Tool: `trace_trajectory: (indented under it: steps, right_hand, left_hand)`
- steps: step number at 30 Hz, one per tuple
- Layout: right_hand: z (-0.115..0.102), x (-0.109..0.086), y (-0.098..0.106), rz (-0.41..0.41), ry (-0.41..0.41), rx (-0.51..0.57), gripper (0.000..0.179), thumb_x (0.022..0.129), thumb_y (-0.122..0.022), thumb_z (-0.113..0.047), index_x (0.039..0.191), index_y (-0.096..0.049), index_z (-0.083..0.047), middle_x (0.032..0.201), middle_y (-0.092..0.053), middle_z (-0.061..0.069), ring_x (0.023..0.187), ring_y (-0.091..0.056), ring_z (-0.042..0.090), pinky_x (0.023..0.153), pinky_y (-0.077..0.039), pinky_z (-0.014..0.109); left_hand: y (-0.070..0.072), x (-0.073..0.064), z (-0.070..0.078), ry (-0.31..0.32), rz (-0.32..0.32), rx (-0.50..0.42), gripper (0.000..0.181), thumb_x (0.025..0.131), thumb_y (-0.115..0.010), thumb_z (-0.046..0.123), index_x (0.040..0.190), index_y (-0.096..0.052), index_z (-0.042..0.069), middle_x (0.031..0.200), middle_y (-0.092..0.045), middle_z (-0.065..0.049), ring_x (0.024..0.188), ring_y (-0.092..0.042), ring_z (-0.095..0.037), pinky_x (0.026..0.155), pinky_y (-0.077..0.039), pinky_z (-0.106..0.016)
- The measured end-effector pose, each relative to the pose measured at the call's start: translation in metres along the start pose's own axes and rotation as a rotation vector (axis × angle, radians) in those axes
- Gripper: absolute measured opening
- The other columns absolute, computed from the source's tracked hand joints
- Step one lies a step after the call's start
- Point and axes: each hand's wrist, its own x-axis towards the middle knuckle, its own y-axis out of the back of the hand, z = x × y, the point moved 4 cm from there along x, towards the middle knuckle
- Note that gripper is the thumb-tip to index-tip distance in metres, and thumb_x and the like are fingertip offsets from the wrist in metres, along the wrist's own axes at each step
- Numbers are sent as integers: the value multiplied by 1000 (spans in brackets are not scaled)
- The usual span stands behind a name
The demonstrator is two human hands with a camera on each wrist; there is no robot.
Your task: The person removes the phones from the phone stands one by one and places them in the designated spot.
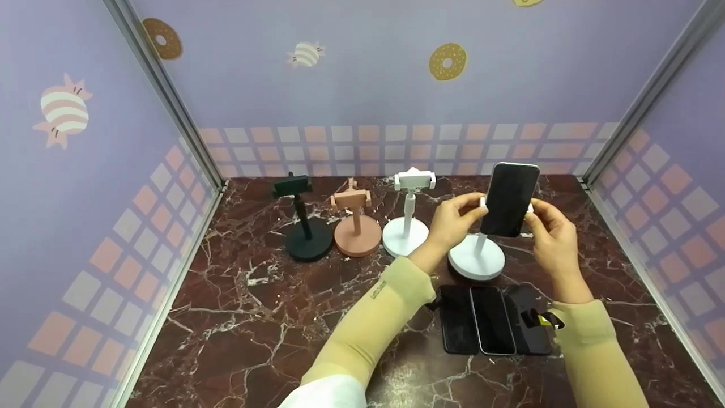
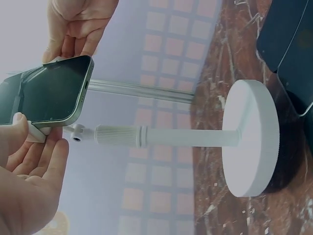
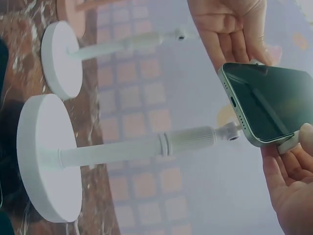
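A smartphone (image 1: 511, 198) with a dark screen stands upright, slightly tilted, in the clamp of the rightmost white phone stand (image 1: 477, 259). My left hand (image 1: 453, 222) pinches the clamp's left arm (image 2: 36, 133) between thumb and fingers at the phone's edge. On the opposite side, my right hand (image 1: 555, 235) pinches the right arm (image 3: 288, 143) the same way. Below the phone, the stand's ribbed post (image 2: 117, 135) and round base show plainly in both wrist views. The phone hides most of the clamp's back.
To the left stand another white phone stand (image 1: 406, 235), a pink one (image 1: 357, 235) and a black one (image 1: 308, 239), their clamps holding nothing. Three dark phones (image 1: 493, 320) lie side by side in front, partly under the right wrist. Patterned walls enclose the marbled tabletop (image 1: 238, 340).
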Motion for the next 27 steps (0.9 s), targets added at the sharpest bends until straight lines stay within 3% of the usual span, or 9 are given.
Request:
trace_trajectory:
  steps: [6, 11, 17, 27]
  right_hand:
    - [-18, -8, -11, -6, 28, -18, 26, 99, -59, 8, 123, -62, 19, 96, -70, -24, 81, -63, -3, 72, -52, 10]
    - [-33, -18, -21, -12, 38, -4, 26, 99, -58, 9, 123, -62, 18, 98, -70, -23, 85, -63, -3, 76, -53, 11]
    - [-50, -32, -37, -32, 56, 61, 27, 98, -58, 11, 122, -59, 23, 101, -72, -20, 89, -66, -2, 81, -54, 11]
    - [-56, -57, -72, -103, 61, 99, 27, 97, -59, 12, 121, -58, 24, 102, -70, -24, 90, -66, -4, 84, -55, 12]
  left_hand:
    - [17, -13, 9, -49, 10, -51, 30, 94, -74, 7, 121, -72, -4, 108, -77, -20, 92, -73, -19, 81, -56, -13]
    - [33, -26, 18, -83, 21, -24, 30, 94, -74, 10, 121, -72, -4, 107, -77, -19, 91, -72, -17, 83, -56, -14]
    - [54, -47, 27, -89, 32, -61, 34, 93, -74, 8, 123, -69, -7, 112, -75, -22, 96, -72, -24, 87, -58, -18]
    - [89, -86, 24, -112, 85, -88, 35, 92, -74, 5, 122, -67, -11, 110, -73, -27, 102, -71, -38, 94, -60, -27]
